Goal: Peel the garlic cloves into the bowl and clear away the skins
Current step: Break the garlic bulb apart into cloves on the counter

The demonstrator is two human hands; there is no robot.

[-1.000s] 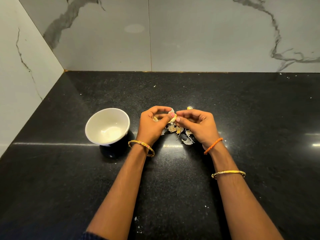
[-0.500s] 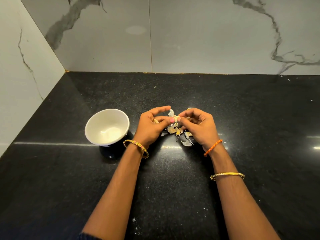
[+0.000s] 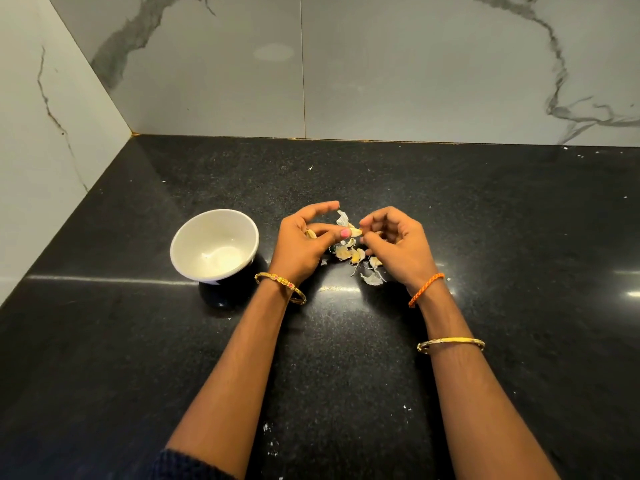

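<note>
Garlic clove (image 3: 355,232), small and pale, is pinched between thumb and fingertips of left hand (image 3: 304,247) and right hand (image 3: 398,247), above papery skins (image 3: 349,252) on the glossy black speckled bench (image 3: 138,341). Round white bowl (image 3: 180,251) stands just left, bench open around it.

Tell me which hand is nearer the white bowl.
Left. The left hand sits just right of the bowl; the right hand lies farther right, beyond the garlic skins.
</note>
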